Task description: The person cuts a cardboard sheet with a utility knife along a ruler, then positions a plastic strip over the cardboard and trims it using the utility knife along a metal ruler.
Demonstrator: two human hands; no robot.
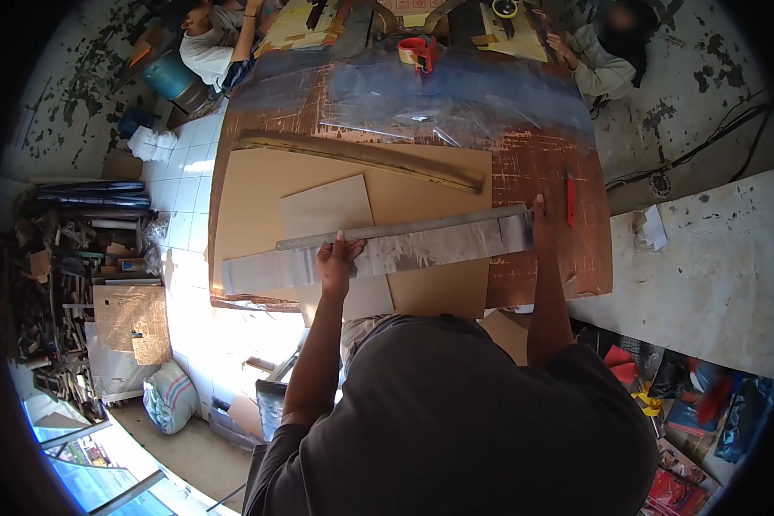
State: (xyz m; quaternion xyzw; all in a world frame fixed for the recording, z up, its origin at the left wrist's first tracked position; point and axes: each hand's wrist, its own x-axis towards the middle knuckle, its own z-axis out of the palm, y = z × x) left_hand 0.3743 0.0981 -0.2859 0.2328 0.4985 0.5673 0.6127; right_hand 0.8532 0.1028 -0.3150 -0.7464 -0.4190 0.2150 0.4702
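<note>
A long, wide grey strip (439, 246), metallic-looking with a worn surface, lies slantwise over the cardboard. Along its upper edge runs a thin ruler-like grey bar (421, 225). My left hand (339, 261) grips the strip left of its middle, fingers closed with the thumb near the bar. At the right end, my right hand (542, 225) holds the strip's edge, its fingers partly hidden. Underneath are a small grey board (325, 205) and a large brown cardboard sheet (248, 199).
A worn yellowish wooden bar (361, 160) lies across the cardboard's far part. A red cutter (570, 201) rests on the brown table (537, 279) at right. Farther off are plastic sheeting (378, 90) and a red tape dispenser (418, 55). Two people sit at the far corners.
</note>
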